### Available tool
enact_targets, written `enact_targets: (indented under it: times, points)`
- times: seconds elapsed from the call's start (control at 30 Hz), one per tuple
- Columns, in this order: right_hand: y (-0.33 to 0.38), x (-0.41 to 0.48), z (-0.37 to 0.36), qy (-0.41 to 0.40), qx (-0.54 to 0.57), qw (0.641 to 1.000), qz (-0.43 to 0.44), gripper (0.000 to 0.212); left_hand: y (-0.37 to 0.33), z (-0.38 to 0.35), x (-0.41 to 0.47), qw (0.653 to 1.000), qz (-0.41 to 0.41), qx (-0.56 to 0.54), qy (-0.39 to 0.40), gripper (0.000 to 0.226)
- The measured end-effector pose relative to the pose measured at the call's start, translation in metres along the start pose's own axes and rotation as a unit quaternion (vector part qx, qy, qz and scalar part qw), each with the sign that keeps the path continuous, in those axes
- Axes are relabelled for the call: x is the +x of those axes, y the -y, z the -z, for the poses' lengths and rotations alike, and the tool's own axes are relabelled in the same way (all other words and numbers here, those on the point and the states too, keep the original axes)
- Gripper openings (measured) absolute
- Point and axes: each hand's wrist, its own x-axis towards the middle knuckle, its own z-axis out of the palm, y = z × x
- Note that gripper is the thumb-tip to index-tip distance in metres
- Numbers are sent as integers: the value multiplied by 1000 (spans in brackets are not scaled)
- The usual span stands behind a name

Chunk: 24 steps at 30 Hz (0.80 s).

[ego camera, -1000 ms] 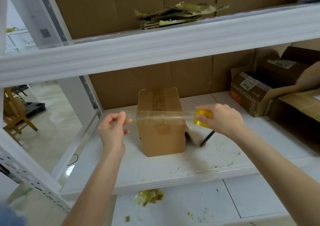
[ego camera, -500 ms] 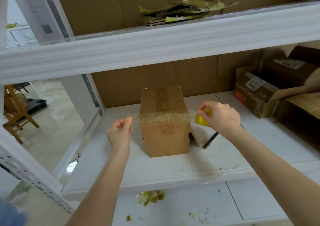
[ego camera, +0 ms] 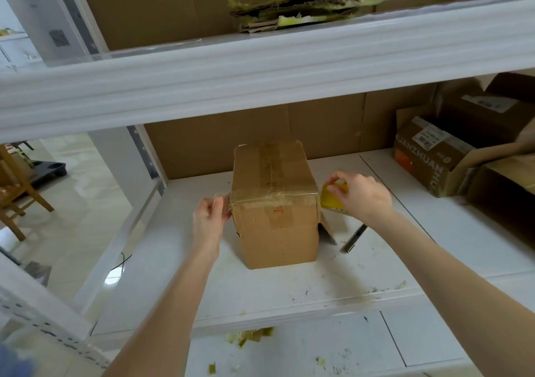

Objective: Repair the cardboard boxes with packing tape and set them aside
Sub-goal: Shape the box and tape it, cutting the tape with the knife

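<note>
A tall brown cardboard box [ego camera: 276, 226] stands on the white shelf [ego camera: 289, 287], its top seam taped lengthwise. A clear strip of tape [ego camera: 272, 197] lies across the box's near top edge. My left hand [ego camera: 209, 217] pinches the free end of the strip at the box's left side. My right hand [ego camera: 360, 196] grips the yellow tape roll [ego camera: 333, 198] just off the box's right side. A loose flap sticks out at the box's lower right.
A dark pen-like tool [ego camera: 353, 238] lies on the shelf right of the box. Open cardboard boxes [ego camera: 434, 156] crowd the right end. The upper shelf beam [ego camera: 260, 67] runs overhead, with torn cardboard scraps [ego camera: 304, 9] above. Tape scraps [ego camera: 252, 337] litter the lower surface.
Both hands have come down and forward, bringing the stretched tape from the air in front of the box onto its near top edge. The hands now sit closer to the box's sides.
</note>
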Motion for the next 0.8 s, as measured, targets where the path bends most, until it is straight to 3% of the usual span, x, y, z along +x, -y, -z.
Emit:
enact_targets:
  times: [0.17, 0.37, 0.5, 0.57, 0.63, 0.7, 0.77, 0.8]
  points:
    - [0, 15, -11, 26, 4, 1000, -10, 17, 4, -4, 9, 1000, 4, 26, 2, 19]
    - [4, 24, -25, 54, -6, 999, -3, 5, 5, -6, 6, 998, 27, 14, -50, 12]
    - [0, 26, -22, 29, 3, 999, -17, 16, 7, -7, 2, 995, 91, -22, -29, 56]
    - [-2, 27, -18, 21, 13, 999, -23, 17, 7, -5, -1, 996, 77, 30, -28, 51]
    - [-5, 28, -14, 14, 33, 999, -26, 17, 0, 1, -1, 987, 9, 127, -100, 37]
    - [-6, 27, -12, 16, 44, 999, -16, 17, -17, 1, -5, 944, -204, 216, -145, 32]
    - [-6, 29, -12, 23, 50, 998, -3, 17, -33, -19, -20, 863, -427, 260, -69, 28]
    - [-6, 30, -12, 28, 56, 998, 5, 18, -37, -37, -29, 828, -483, 284, -7, 26]
